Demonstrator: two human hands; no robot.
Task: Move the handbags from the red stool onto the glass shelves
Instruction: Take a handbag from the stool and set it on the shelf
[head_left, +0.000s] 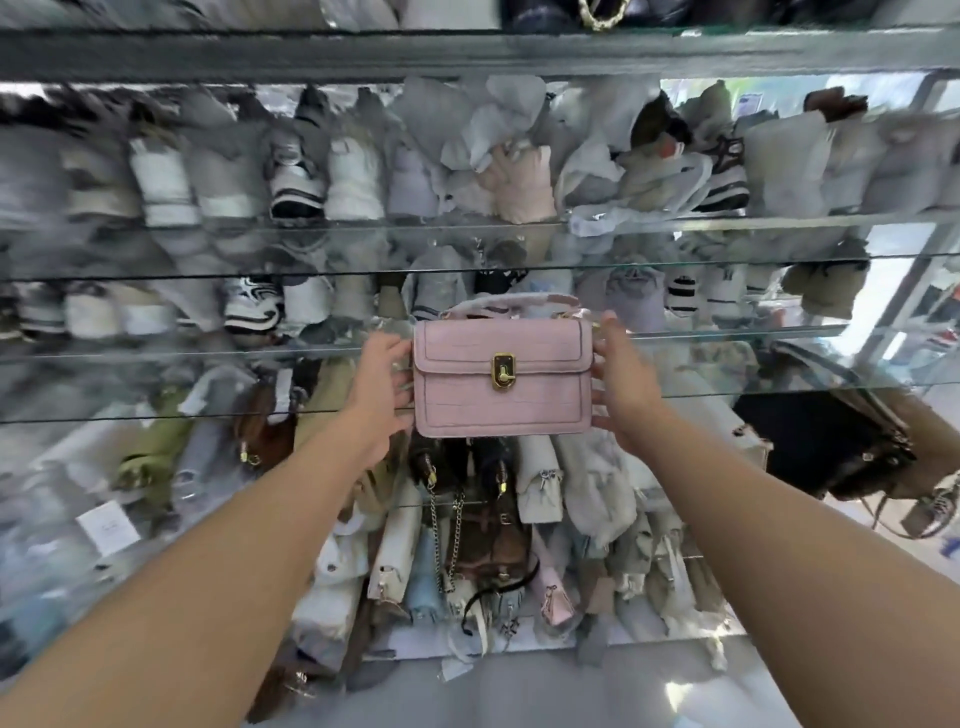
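Note:
A small pink handbag with a gold clasp stands upright at the front edge of a glass shelf, its flap facing me. My left hand holds its left side and my right hand holds its right side, fingers curled round the edges. Its wrapped handle sticks up behind the flap. The red stool is out of view.
Several glass shelves are packed with wrapped bags and pouches above and below. A black and brown bag sits at the right on the same level. Chain-strapped bags hang just under the pink one.

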